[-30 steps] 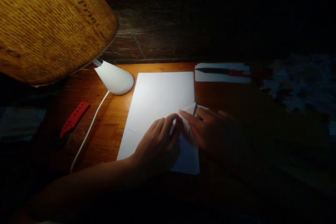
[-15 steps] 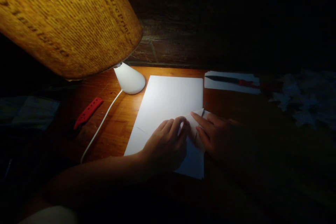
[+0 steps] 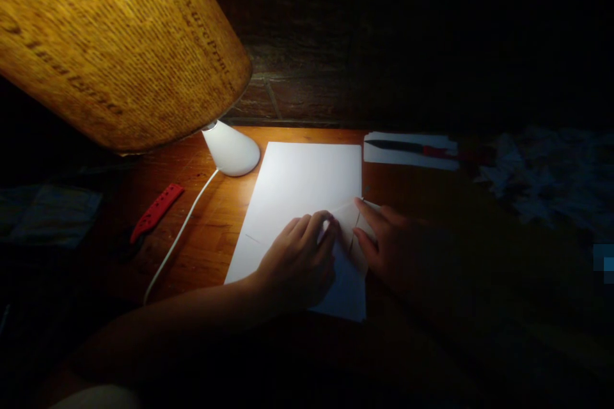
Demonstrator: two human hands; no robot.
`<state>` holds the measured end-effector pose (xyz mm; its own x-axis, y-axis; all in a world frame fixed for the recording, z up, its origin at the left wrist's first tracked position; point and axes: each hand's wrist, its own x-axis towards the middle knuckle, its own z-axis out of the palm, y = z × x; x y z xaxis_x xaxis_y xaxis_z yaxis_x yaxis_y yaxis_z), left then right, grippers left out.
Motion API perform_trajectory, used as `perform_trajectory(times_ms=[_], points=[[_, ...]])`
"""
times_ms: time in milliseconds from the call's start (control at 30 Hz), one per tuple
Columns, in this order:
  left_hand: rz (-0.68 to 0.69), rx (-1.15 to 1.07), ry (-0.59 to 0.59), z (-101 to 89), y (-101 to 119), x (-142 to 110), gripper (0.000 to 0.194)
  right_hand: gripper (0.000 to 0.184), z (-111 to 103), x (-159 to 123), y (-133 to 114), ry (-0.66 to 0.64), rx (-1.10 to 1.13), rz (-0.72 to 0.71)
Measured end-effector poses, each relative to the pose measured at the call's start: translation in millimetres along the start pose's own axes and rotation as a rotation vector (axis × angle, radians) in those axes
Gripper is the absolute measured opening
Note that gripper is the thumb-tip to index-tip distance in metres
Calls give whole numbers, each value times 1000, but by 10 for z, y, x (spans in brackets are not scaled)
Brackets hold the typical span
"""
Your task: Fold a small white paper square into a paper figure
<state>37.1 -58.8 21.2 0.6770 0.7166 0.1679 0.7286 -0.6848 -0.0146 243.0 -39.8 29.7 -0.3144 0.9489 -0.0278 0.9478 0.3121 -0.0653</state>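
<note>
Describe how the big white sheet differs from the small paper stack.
The big sheet is much larger than the small stack. The sheet's long side runs front to back, the stack's left to right. The left hand is over the sheet; a dark-bladed knife lies on the stack. Both are white.

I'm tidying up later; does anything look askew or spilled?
The knife lies on the small paper stack, oddly with its red handle jutting past the paper; the stack's right edge looks uneven. No spill shows.
</note>
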Motion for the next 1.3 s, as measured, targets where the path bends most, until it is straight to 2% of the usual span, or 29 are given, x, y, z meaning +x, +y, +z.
perform_trajectory(times_ms=[167, 267, 333, 400, 533, 633, 733, 800, 867, 1033, 1100, 1167, 1267, 1300], points=[[24, 23, -51, 21, -21, 11, 44, 51, -75, 28, -51, -62, 15, 14], [46, 94, -99, -5, 17, 38, 54, 53, -100, 30, -69, -66, 30, 27], [46, 135, -153, -41, 90, 93, 56, 55, -101, 29, -72, -62, 31, 25], [17, 185, -216, -79, 209, 180, 49, 57, -100, 30, -69, -71, 36, 15], [-110, 306, -295, -114, 453, 342, 45, 55, -137, 39, -56, -86, 48, 7], [-115, 295, -263, -115, 487, 338, 45, 55, -181, 43, -51, -112, 45, 14], [-49, 181, -227, -126, 411, 251, 38, 57, -194, 43, -51, -125, 36, 20], [-78, 146, -168, -145, 362, 203, 34, 56, -181, 40, -54, -109, 39, 17], [-69, 130, -152, -165, 338, 185, 43, 54, -158, 37, -54, -94, 38, 16], [-96, 76, -213, -179, 312, 216, 67, 52, -91, 54, 11, -62, 51, -7], [-101, 59, -209, -168, 291, 221, 72, 49, -59, 71, 64, -10, 56, -39], [-106, 44, -189, -155, 271, 217, 75, 47, -19, 84, 111, 94, 71, -132], [-95, 35, -180, -137, 256, 210, 65, 47, 42, 83, 122, 215, 115, -362], [-87, 40, -182, -134, 255, 211, 61, 48, 56, 78, 109, 231, 118, -386]])
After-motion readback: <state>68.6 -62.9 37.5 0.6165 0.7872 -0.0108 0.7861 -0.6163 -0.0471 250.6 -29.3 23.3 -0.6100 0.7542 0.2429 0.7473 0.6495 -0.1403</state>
